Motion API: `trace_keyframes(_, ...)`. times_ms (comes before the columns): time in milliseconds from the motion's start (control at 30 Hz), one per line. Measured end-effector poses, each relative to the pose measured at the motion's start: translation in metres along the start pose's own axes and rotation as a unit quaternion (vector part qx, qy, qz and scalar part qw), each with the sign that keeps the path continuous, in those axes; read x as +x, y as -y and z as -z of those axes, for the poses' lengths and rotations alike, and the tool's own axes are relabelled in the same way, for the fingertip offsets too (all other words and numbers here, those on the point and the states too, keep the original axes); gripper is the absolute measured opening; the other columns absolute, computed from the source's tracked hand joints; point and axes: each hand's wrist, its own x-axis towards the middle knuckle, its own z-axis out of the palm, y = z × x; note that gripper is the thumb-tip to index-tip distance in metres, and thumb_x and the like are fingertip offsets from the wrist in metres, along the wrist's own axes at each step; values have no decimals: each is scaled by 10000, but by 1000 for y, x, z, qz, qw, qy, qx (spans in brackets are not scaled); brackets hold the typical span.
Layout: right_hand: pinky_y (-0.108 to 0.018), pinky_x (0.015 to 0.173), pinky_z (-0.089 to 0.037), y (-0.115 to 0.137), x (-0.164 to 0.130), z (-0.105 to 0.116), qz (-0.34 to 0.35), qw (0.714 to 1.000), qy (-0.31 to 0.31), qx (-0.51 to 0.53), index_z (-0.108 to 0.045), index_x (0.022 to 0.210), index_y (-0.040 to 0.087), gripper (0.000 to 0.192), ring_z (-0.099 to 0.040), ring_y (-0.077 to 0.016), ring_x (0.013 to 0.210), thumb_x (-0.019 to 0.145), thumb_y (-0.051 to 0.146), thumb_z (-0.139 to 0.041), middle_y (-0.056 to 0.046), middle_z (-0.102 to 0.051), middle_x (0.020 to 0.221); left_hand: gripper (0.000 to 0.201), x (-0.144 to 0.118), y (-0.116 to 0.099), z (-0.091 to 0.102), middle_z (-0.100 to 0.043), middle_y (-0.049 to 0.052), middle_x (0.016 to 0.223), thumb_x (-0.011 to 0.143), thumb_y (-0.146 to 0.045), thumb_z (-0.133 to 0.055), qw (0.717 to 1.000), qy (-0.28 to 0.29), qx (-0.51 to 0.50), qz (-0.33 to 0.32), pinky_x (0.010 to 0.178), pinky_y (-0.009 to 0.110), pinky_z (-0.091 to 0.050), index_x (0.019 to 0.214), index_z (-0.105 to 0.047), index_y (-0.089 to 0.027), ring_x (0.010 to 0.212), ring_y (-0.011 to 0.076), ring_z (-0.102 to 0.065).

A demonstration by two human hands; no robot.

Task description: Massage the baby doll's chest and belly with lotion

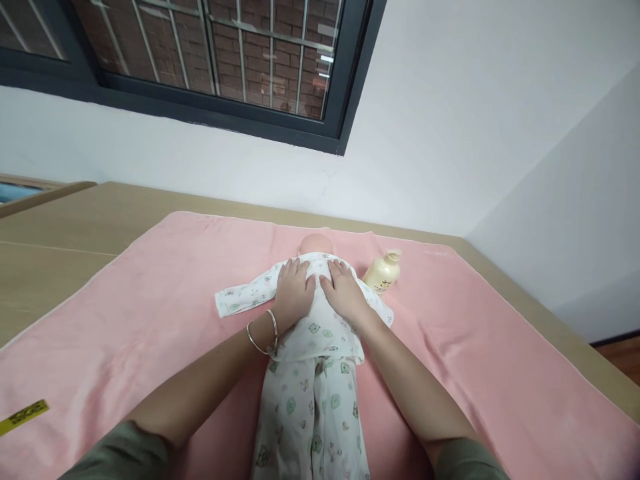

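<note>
1. Sleeves of grey-green cloth sit nearest the camera at the bottom edge, and both forearms run up from them to the middle of the frame.
2. Far left, low in the frame, a yellow tape (23,416) lies on the pink towel (150,320) that covers the wooden counter (60,240).
3. Left of centre, the left hand (293,293), with two bangles (263,331) at the wrist, lies flat and open, fingers spread, palm pressed on the upper back of the baby doll (313,347).
4. At centre, the doll lies face down on the towel, head toward the wall, in a printed white suit. It looks light, the cloth soft and loose and apt to slide over the body, so a hold under the trunk or around the chest would serve better than pulling on the sleeve.
5. Just right of it, the right hand (345,290) lies likewise flat and open on the back, touching the left.
6. Further right, a cream pump bottle (383,272) rests just beside the doll's shoulder.
</note>
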Motion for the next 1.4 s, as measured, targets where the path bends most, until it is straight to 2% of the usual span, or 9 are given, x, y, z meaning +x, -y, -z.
trace_keyframes(233, -518, 1181, -319, 25, -17, 3, 16, 998, -3, -67, -449, 1504, 27, 520, -389, -369, 1435, 1051, 269, -367, -236, -487, 1483, 462, 18, 9, 13, -618, 173, 1390, 964, -326, -417, 996, 70, 21, -41, 1167, 502, -373, 1341, -588, -121, 1332, 313, -529)
trace_keyframes(433, -442, 1185, -349, 17, -13, 14, 33, 999, 21, 7, -572, 1425, 111, 451, -420, -304, 1432, 1031, 265, -415, -161, -538, 1462, 492, -1, -12, 9, -577, 254, 1407, 969, -293, -401, 994, 16, 106, -12, 1139, 555, -372, 1378, -555, -66, 1390, 381, -472)
trace_keyframes(600, -442, 1218, -294, 1, 7, 13, 15, 999, 20, 45, -516, 1470, 84, 481, -336, -293, 1482, 1054, 295, -400, -169, -437, 1544, 492, -12, -26, 8, -544, 264, 1441, 959, -255, -422, 993, 16, 118, -20, 1136, 550, -384, 1395, -541, -61, 1412, 391, -450)
trace_keyframes(767, -455, 1229, -259, 20, -6, 6, -6, 999, 19, -34, -428, 1526, 35, 513, -316, -310, 1488, 1056, 222, -348, -189, -401, 1563, 507, 13, -7, 19, -550, 210, 1465, 972, -296, -398, 989, 97, 110, -37, 1168, 496, -372, 1407, -536, -76, 1411, 336, -463)
trace_keyframes(867, -450, 1214, -289, 37, -21, 4, -1, 996, 20, -83, -446, 1522, 44, 519, -343, -327, 1473, 1041, 234, -398, -191, -438, 1538, 498, 28, 7, 23, -584, 153, 1453, 969, -311, -387, 987, 144, 62, -35, 1169, 434, -385, 1394, -552, -109, 1371, 276, -514)
trace_keyframes(933, -445, 1209, -300, 41, -24, 5, 4, 996, 20, -83, -481, 1509, 76, 507, -360, -325, 1464, 1031, 234, -417, -167, -459, 1529, 499, 31, 9, 24, -585, 145, 1455, 965, -307, -390, 987, 150, 55, -31, 1171, 416, -382, 1394, -551, -110, 1364, 264, -521)
trace_keyframes(1100, -390, 1213, -292, 14, -2, 8, 0, 1000, 8, 9, -503, 1493, 113, 485, -370, -255, 1463, 1049, 229, -347, -117, -458, 1542, 523, 12, -9, 19, -533, 226, 1476, 987, -307, -359, 982, 113, 147, -34, 1138, 541, -368, 1436, -501, -80, 1404, 360, -453)
trace_keyframes(1233, -396, 1210, -286, -6, 14, 7, -20, 999, 5, 25, -530, 1461, 100, 481, -367, -252, 1463, 1074, 270, -301, -148, -462, 1533, 515, 0, -21, 19, -509, 245, 1487, 983, -255, -355, 977, 113, 179, -40, 1132, 543, -362, 1446, -488, -72, 1417, 374, -434)
trace_keyframes(1400, -451, 1214, -264, 11, 0, -1, -13, 998, 0, -62, -474, 1489, 26, 509, -383, -299, 1449, 1053, 211, -288, -209, -476, 1505, 486, 17, -8, 27, -555, 219, 1454, 993, -273, -339, 982, 135, 130, -35, 1143, 481, -373, 1390, -537, -75, 1395, 327, -475)
